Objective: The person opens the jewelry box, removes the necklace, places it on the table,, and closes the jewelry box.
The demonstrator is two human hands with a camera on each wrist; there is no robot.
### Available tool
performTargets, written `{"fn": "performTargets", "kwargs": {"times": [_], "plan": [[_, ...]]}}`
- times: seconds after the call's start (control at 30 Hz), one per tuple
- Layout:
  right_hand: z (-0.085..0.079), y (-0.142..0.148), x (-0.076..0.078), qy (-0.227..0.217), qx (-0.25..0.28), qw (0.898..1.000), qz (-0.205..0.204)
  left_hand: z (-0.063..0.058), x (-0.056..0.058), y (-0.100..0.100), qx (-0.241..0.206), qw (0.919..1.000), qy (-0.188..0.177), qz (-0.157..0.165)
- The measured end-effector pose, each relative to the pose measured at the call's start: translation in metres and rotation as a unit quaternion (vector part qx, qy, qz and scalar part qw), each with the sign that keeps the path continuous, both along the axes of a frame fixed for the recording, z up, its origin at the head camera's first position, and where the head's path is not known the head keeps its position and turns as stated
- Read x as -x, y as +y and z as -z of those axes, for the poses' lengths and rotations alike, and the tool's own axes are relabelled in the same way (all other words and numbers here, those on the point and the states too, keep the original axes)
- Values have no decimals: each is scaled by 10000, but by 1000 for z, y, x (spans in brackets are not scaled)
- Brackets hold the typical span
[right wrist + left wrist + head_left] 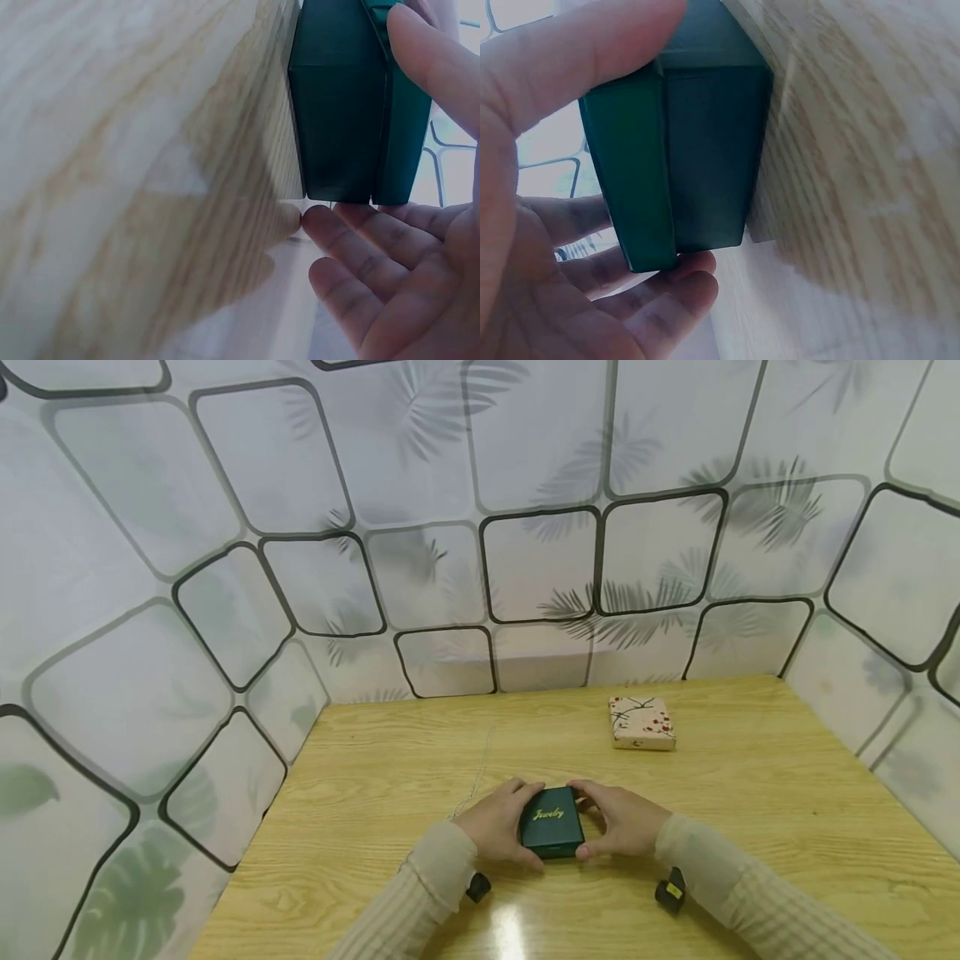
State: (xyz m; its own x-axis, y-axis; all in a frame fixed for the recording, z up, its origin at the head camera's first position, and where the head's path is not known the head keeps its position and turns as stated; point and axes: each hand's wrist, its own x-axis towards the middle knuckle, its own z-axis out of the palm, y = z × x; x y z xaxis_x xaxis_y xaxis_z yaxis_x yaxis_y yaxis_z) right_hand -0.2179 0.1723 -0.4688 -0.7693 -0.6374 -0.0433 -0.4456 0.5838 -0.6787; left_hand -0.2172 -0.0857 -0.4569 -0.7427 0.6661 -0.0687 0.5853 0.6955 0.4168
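A dark green jewelry box [551, 822] with gold "Jewelry" lettering on its lid sits on the wooden table, lid down. My left hand [498, 827] grips its left side, thumb at the front edge and fingers behind. From the right, my right hand [618, 821] holds it the same way. The left wrist view shows the thumb on the lid part of the jewelry box [716, 157] and curled fingers at its far side. In the right wrist view, the thumb touches the front of the jewelry box [337, 127] near the lid seam, fingertips at its back.
A thin silvery chain [474, 789] lies on the table just beyond my left hand. Farther back to the right lies a flat pale box [642, 724] with a red-blossom branch pattern. Patterned curtain walls [540, 564] enclose the wooden table [390, 760] at the back and sides.
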Motion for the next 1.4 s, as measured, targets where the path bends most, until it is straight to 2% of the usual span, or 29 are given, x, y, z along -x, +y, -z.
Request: {"fn": "performTargets", "kwargs": {"times": [0.27,0.73,0.93,1.17,1.4], "plan": [[4,1,2,-60,8,9999,-104,-4,-2,0,22,10000,-21,-31],[4,0,0,-50,60,9994,-323,-3,-4,1,175,9998,-44,-66],[4,-1,0,-21,7,9993,-375,0,-3,1,245,9997,-49,12],[5,-1,-2,-190,-77,9994,-287,5,-3,0,353,9993,92,63],[3,1,-3,37,-59,9995,-313,5,-4,-4,232,9996,42,-144]]}}
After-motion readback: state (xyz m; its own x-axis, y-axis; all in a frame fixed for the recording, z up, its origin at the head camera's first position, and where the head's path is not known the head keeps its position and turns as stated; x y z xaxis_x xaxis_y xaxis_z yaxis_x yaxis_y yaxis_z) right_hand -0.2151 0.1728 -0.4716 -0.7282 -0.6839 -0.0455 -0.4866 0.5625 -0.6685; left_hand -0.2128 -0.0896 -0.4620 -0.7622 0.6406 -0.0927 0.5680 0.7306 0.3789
